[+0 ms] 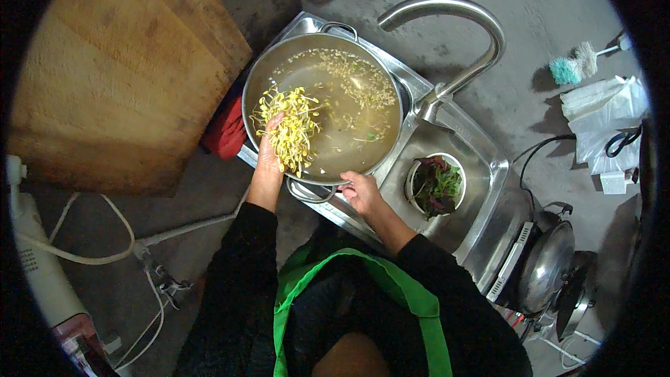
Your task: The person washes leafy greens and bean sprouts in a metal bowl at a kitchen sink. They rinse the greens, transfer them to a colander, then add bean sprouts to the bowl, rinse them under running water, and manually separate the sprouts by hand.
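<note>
A wide two-handled metal pot [398,131] holds cloudy water, with loose pale hulls and bits of green floating mostly at its far right side. My left hand [269,154] cradles a large clump of yellow-headed bean sprouts [296,131] over the pot's near left part. Some fingers are hidden beneath the sprouts. With my right hand [360,191] I grip the pot's near rim, just right of its near loop handle [312,192]. To the right, a white round container [462,170] of green and purple leaves stands in the stainless steel sink basin [479,188].
A curved steel faucet [471,5] rises behind the sink, its spout turned leftward. At left leans a large wooden board [131,73], with red cloth [227,131] beside the pot. Lidded cookware [547,262] stands at right. A hose [193,225] crosses the lower left.
</note>
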`<state>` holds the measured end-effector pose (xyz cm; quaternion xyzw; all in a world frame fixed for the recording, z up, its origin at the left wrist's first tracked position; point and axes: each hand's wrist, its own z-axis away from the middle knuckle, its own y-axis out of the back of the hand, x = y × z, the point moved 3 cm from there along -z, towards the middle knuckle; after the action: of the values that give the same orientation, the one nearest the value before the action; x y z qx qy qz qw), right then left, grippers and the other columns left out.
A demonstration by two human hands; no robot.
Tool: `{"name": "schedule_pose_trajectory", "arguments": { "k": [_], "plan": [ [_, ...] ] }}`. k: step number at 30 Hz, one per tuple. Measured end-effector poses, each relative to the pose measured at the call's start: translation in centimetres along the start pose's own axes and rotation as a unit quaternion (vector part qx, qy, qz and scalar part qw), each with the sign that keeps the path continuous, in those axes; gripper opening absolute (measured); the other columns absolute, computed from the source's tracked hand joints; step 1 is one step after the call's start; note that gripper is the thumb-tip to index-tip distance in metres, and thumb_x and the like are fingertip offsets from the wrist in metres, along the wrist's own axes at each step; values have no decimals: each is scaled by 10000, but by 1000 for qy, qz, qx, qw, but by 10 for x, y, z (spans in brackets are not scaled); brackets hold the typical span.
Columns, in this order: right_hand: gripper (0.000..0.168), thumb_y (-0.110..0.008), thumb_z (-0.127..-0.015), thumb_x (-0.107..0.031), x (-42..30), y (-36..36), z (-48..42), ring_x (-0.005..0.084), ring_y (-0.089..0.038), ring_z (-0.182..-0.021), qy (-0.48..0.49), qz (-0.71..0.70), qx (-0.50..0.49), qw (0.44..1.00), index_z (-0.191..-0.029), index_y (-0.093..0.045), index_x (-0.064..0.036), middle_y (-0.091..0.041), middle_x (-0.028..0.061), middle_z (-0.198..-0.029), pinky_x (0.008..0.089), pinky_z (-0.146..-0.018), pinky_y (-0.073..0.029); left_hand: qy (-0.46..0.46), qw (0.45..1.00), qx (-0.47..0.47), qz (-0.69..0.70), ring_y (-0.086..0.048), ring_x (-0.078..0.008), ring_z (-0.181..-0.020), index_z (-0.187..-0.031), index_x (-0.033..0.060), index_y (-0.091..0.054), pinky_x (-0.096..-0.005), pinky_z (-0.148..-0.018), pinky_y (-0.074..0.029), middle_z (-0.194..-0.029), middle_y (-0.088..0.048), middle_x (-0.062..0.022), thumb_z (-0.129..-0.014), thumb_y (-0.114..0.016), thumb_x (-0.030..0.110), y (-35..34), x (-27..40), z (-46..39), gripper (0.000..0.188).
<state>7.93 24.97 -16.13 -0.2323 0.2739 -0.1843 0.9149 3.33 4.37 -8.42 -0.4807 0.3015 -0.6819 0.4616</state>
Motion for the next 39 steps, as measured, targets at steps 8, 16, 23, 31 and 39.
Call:
{"name": "schedule_pose_trajectory", "arguments": {
  "k": [8,16,23,31,39],
  "plan": [
    [81,-544,-699,12,1,-6,9,121,-419,-427,108,-12,49,993,-770,-512,35,-539,139,-669,200,-325,-226,13,1000,19,1,-615,-238,-836,-1086,33,-528,-352,-708,-525,-995,-612,-126,-830,-516,218,-4,-2,3,316],
    [120,-521,-689,17,-2,-5,24,154,-477,-505,128,-14,63,990,-806,-498,15,-521,84,-711,236,-386,-351,39,997,53,-37,-606,-221,-830,-1058,45,-539,-353,-701,-520,-977,-611,-93,-792,-578,219,-6,-4,7,321],
    [26,-525,-701,-8,-4,-17,43,139,-451,-473,116,-6,62,991,-709,-503,2,-490,71,-646,204,-340,-249,20,995,64,-69,-605,-212,-806,-1024,60,-549,-345,-692,-518,-942,-613,-81,-799,-586,234,-7,-2,16,286],
    [60,-531,-703,-25,-4,-15,49,131,-440,-471,72,-11,28,997,-743,-493,0,-490,80,-641,196,-357,-250,1,995,70,-74,-599,-225,-838,-1068,44,-536,-360,-724,-515,-981,-604,-101,-819,-545,256,-18,-1,26,327],
    [124,-538,-703,-46,-3,-17,50,165,-494,-542,-15,-28,14,999,-800,-493,16,-514,99,-726,198,-352,-275,-33,993,77,-85,-608,-208,-791,-1055,48,-543,-341,-671,-522,-962,-613,-93,-850,-509,252,-48,10,40,291]
  ]
}}
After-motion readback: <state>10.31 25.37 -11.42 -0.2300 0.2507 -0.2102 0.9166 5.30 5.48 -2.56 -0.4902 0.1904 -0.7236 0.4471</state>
